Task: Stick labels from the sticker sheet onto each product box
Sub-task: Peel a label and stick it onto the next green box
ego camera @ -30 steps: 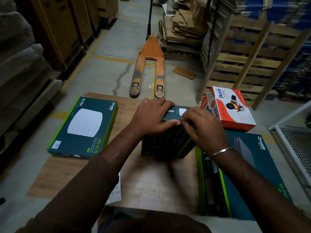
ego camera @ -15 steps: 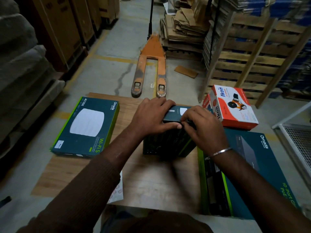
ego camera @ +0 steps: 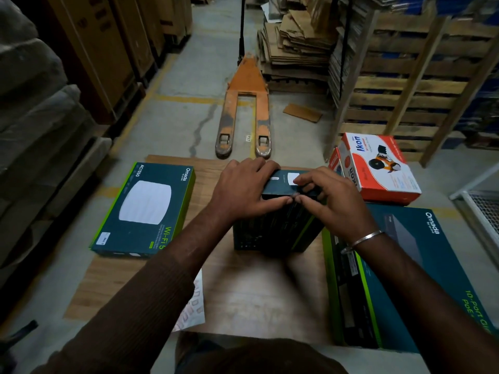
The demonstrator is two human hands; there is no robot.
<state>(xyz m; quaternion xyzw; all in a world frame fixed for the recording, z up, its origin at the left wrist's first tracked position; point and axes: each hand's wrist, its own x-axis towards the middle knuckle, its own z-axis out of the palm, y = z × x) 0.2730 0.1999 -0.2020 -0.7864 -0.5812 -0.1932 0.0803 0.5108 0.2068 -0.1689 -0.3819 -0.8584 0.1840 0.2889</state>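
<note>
While standing upright near the middle of the worktop [ego camera: 256, 292], toward its far edge: dark teal product box [ego camera: 272, 228], top face level, small white label [ego camera: 293, 178] on that top face. Left hand [ego camera: 243, 191] laid over the left part of the box top, fingers curled down over the top's far edge, thumb pressed along its near edge. Right hand [ego camera: 333, 201] on the right part of the box top, index finger extended onto the white label, thumb tip at the top's near edge just touching the left thumb, remaining fingers curled round the box top. Metal bangle [ego camera: 364, 238] on the right wrist. Sticker sheet [ego camera: 193, 306] flat at the near edge of the worktop, partly hidden under the left sleeve. Flat Wi-Fi box [ego camera: 143, 209] at the left edge, small white label near its near-left corner. Large 10-port box [ego camera: 421, 271] along the right edge. Red-and-white Ikon box [ego camera: 380, 168] at the far right corner, resting tilted. Orange pallet jack [ego camera: 244, 109] on the floor beyond the far edge.
</note>
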